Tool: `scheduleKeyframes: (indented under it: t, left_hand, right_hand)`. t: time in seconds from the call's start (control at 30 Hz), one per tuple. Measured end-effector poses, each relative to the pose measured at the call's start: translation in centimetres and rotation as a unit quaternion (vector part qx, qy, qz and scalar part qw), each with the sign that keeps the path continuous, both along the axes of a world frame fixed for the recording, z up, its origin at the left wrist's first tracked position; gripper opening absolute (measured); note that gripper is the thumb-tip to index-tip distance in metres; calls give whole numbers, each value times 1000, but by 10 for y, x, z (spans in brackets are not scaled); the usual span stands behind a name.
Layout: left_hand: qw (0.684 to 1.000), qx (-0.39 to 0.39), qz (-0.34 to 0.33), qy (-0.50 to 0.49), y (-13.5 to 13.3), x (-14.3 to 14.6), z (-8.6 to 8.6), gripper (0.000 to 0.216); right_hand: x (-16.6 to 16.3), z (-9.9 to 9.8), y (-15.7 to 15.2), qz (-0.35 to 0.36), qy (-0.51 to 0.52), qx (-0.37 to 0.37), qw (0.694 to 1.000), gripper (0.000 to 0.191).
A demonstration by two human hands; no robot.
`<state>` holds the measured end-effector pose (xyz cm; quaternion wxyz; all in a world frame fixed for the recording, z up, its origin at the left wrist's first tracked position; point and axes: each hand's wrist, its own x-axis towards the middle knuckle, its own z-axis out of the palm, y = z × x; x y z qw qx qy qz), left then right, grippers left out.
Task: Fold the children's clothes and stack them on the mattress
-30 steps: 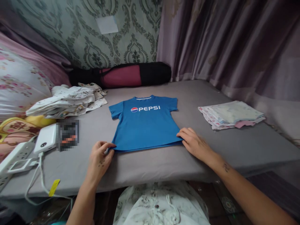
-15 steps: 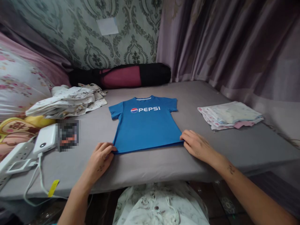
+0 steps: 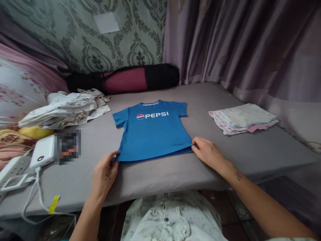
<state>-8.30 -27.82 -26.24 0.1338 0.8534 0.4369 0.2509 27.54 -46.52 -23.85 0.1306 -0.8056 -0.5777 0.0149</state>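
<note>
A blue T-shirt (image 3: 152,132) with white PEPSI lettering lies spread front side up, its neck facing away from me and its hem towards me. My left hand (image 3: 106,172) pinches the hem's left corner between thumb and fingers. At the right corner my right hand (image 3: 207,150) is closed on the hem in the same way. Between the two hands the front layer is lifted a little, and a darker strip of the back layer shows under it near my right hand. Both sleeves lie flat, angled outward.
A grey sheet (image 3: 160,180) covers the bed-like surface. To the right lies a stack of folded clothes (image 3: 243,118); to the left, a loose pile of pale clothes (image 3: 65,108). A white power bank (image 3: 42,152) and power strip (image 3: 17,169) trail cables. A long black-and-maroon bag (image 3: 125,78) lies behind.
The shirt's front hem has risen slightly off the back layer at the right corner, with both hands still gripping. The whole view has shifted a little.
</note>
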Motion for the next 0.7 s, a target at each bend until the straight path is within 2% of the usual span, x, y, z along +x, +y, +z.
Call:
scheduleKeyframes:
  t: [0.13,0.2,0.4,0.57,0.7]
  left_hand:
    - [999,49,2,7,5,-10,12,28]
    - [998,57,-9,21,7,-14,16,29]
    - [995,63,-59,56,12,-22,10,28]
    - [986,64,-130,80,15,-24,1,28]
    - [983,42,-151,93,21,-26,-1,28]
  right_hand:
    - [-2,5,-4,-64,1,-6,998,12]
    - [-4,4,-5,-65,-3,-16,998,14]
    - [-2,1,-7,51,22,14,998,34]
    - [2,5,-10,138,-1,5,990,31]
    - [3,10,-13,180,-2,3,984,30]
